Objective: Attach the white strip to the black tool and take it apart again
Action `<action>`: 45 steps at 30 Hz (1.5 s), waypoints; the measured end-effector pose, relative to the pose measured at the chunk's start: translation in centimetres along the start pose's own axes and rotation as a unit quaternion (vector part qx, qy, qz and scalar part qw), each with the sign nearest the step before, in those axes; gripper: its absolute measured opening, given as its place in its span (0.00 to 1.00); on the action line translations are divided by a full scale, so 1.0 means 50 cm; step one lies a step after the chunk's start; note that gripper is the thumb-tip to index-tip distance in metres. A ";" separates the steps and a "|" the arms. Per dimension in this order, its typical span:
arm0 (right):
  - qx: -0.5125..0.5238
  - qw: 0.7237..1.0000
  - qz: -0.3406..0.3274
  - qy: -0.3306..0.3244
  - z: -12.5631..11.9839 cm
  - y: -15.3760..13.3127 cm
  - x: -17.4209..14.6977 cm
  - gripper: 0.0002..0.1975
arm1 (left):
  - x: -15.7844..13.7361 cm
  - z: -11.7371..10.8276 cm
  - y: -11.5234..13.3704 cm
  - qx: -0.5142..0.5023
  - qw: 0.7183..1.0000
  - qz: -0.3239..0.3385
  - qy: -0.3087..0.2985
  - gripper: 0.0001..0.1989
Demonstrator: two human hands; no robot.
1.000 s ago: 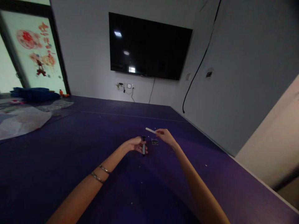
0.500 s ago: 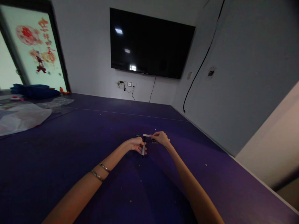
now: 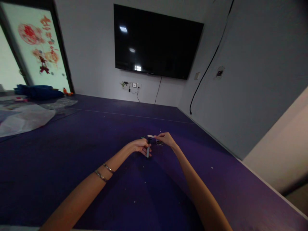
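My left hand (image 3: 142, 146) is closed around a small tool with a grey handle (image 3: 148, 152) and a dark upper end, shaped much like a razor. The handle points down toward me. My right hand (image 3: 166, 138) pinches one end of a short, flat white stick (image 3: 151, 136). The stick lies level across the tool's upper end; whether they touch I cannot tell. Just under my right fingers is a small dark patterned item (image 3: 159, 143), partly covered. A thin greenish piece (image 3: 143, 137) shows behind my left hand, too small to name.
The purple-blue floor (image 3: 115, 199) carries scattered white specks. Clear and white plastic sheets (image 3: 29, 118) lie at the left, near a dark blue bundle (image 3: 39, 92). A black cable (image 3: 204, 72) hangs down the right wall. A television (image 3: 156, 41) is mounted ahead.
The view has tipped slightly downward. Both hands keep their holds, and the white stick still lies at the upper end of the grey-handled tool, with only a slight shift.
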State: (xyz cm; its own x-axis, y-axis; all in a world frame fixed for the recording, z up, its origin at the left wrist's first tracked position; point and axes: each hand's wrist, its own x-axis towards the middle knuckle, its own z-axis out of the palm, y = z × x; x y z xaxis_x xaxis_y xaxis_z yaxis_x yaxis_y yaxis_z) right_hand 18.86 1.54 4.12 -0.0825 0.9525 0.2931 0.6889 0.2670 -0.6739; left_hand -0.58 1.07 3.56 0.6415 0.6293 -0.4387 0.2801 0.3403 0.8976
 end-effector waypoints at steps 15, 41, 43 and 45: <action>0.006 1.000 0.018 0.024 -0.013 0.001 -0.006 0.21 | -0.016 0.021 0.010 0.022 0.999 0.028 0.016 0.05; 0.053 0.998 -0.023 -0.024 -0.016 0.009 -0.006 0.24 | 0.000 0.001 0.001 -0.033 0.997 0.060 0.039 0.10; 0.047 0.998 -0.021 -0.024 -0.014 0.011 -0.005 0.23 | 0.002 0.000 0.000 -0.036 0.997 0.063 0.035 0.10; 0.030 0.999 -0.012 0.004 -0.014 0.013 -0.005 0.22 | 0.002 -0.002 0.000 -0.038 0.997 0.064 0.033 0.10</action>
State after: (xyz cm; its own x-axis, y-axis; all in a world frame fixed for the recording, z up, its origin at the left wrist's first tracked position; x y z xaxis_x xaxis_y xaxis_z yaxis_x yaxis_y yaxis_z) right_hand 19.82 1.39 4.09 -0.0922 0.9449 0.3141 0.6420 0.2975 -0.7066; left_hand -0.61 1.19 3.50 0.6190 0.7149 -0.3253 0.1432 0.3045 0.9417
